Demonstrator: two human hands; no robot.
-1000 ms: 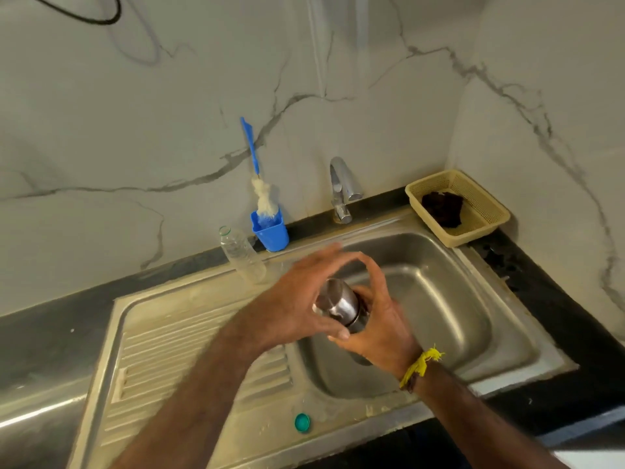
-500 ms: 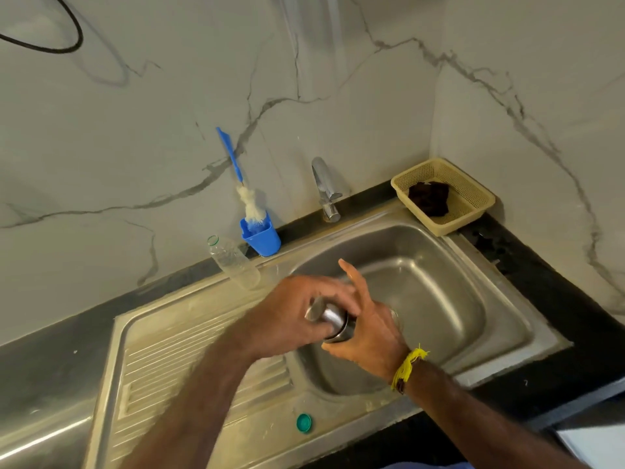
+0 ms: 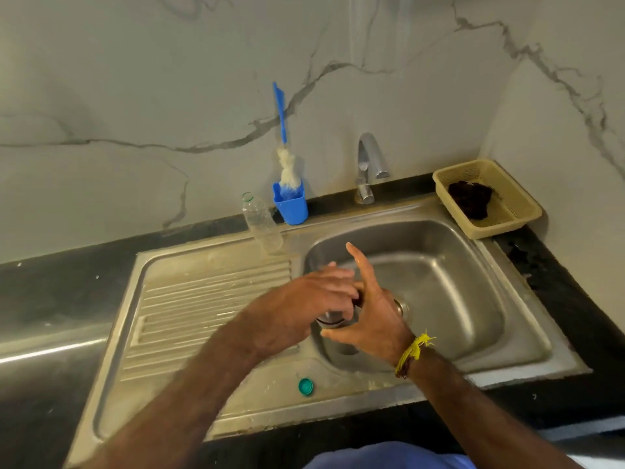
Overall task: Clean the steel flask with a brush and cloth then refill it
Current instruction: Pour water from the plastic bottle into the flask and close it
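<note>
From the head view, you are holding the flask [image 3: 330, 319] over the left rim of the sink [image 3: 507, 319]. Your left hand [image 3: 314, 299] is closing over its top; your right hand [image 3: 368, 316] is cupping it, forefinger raised. Behind the sink, the brush [image 3: 285, 154] is standing in a blue cup [image 3: 291, 206]; at its back right corner, the cloth [image 3: 470, 199] is lying in a basket [image 3: 514, 211].

a clear plastic bottle [image 3: 262, 222] stands uncapped at the sink's back rim, beside a blue holder cup [image 3: 291, 206]. a green cap [image 3: 305, 386] lies on the front rim. a tap [image 3: 368, 164] rises behind the steel basin [image 3: 473, 299].
</note>
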